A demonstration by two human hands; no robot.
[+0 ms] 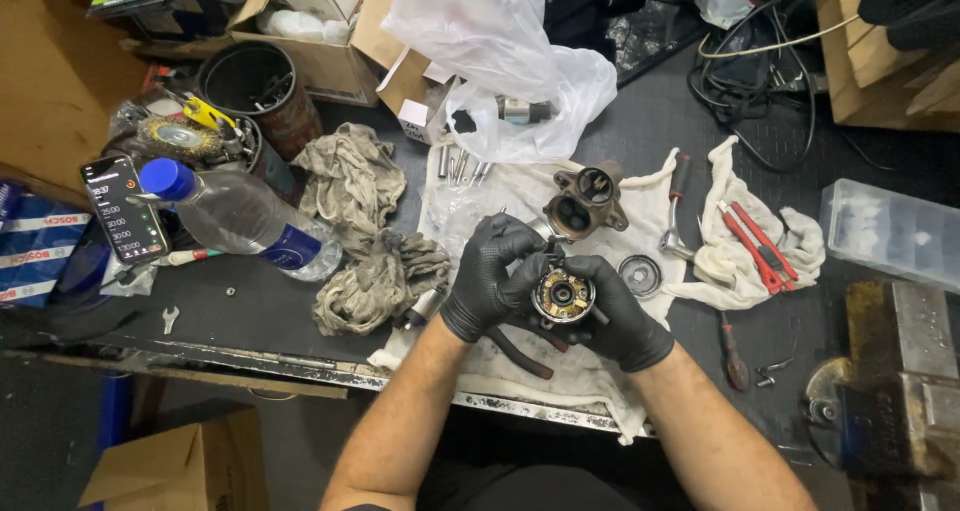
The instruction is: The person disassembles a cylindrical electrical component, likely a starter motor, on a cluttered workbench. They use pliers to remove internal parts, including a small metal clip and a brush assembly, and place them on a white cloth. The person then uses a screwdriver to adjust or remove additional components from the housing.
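Both my hands wear black gloves and together hold a small round motor part (562, 295) with copper windings and a brass face turned up at me. My left hand (488, 276) grips it from the left, fingers curled over its top. My right hand (622, 316) cups it from below and the right. Just beyond my hands a brown cast metal housing (583, 201) with two round openings lies on a white cloth (520, 186). A round metal cap (640, 275) rests on the cloth to the right of my hands.
Dirty grey rags (365, 241) and a clear water bottle (245, 216) with a blue cap lie left. A phone (125, 209) leans far left. Red-handled pliers (755, 246) rest on a cloth, a clear plastic box (890, 233) and a vise (895, 391) stand right. A white plastic bag (490, 51) sits behind.
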